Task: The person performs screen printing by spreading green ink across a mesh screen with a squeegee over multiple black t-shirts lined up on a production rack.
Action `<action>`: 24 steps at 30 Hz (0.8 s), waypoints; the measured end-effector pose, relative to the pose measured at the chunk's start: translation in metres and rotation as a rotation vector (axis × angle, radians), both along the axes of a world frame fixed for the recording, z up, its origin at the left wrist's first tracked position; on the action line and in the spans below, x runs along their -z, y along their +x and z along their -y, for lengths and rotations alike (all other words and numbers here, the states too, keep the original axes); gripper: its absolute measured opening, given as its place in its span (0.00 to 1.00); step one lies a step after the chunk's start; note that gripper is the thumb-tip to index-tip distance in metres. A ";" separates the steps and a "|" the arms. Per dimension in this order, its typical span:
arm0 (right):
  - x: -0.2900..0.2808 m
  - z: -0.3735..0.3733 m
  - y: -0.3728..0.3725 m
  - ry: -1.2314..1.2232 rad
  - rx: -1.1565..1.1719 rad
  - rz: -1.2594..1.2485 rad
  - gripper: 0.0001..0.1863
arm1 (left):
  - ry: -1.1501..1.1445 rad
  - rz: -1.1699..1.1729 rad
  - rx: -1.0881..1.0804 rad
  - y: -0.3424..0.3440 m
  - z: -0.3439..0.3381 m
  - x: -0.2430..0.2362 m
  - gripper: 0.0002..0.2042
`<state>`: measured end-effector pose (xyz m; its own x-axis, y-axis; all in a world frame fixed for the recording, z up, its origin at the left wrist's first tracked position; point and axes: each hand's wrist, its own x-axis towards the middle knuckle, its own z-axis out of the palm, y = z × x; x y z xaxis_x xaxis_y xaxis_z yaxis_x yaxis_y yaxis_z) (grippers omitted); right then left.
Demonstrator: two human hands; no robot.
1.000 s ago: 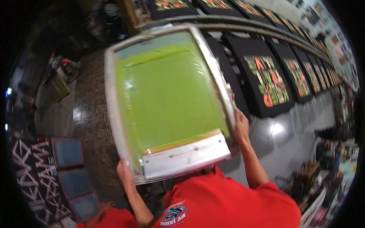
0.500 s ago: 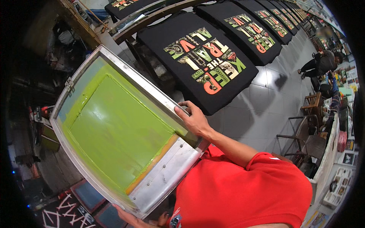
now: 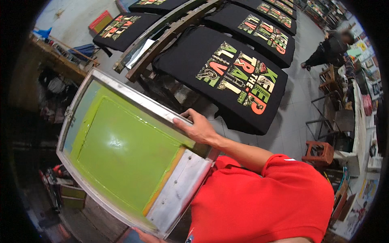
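Observation:
In front of my red-sleeved body I hold a silk-screen frame (image 3: 181,181), a silver metal frame whose mesh is coated with bright green ink. It is tilted, and the ink is smeared in a ridge around a large rectangle. My right hand (image 3: 197,128) is closed on the frame's upper right edge, thumb on top of the rim, other fingers partly hidden behind it. At the bottom of the picture, my left hand (image 3: 146,237) grips the lower edge; most of its fingers are cut off or hidden.
Black printed T-shirts (image 3: 255,52) lie on boards in a long row beyond the frame. A wooden rail (image 3: 170,40) runs beside them. A person (image 3: 330,48) stands at the far right, near chairs (image 3: 336,121) and a red-brown stool (image 3: 318,152). Dark clutter fills the left.
My view has turned, so the T-shirts sit further right and more of the far left side shows. The frame stays in both hands, slightly lower in view.

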<state>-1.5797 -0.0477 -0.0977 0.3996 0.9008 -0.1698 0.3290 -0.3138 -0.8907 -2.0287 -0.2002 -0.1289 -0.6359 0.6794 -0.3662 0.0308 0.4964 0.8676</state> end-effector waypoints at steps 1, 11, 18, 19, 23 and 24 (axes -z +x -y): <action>-0.005 -0.017 -0.005 -0.002 0.003 -0.016 0.46 | -0.011 -0.014 0.007 -0.008 -0.024 0.000 0.41; -0.021 -0.193 -0.063 -0.020 0.081 0.017 0.46 | 0.021 -0.045 -0.003 -0.076 -0.218 -0.045 0.42; -0.041 -0.325 -0.111 0.006 0.183 0.072 0.42 | 0.022 -0.060 0.189 -0.139 -0.409 -0.095 0.39; -0.052 -0.349 -0.125 0.034 0.189 0.022 0.40 | 0.023 -0.075 0.240 -0.157 -0.440 -0.102 0.38; -0.090 -0.426 -0.171 -0.038 0.314 0.019 0.38 | 0.101 -0.062 0.303 -0.197 -0.566 -0.102 0.31; -0.090 -0.442 -0.178 -0.037 0.348 0.035 0.37 | 0.098 -0.078 0.297 -0.203 -0.596 -0.101 0.29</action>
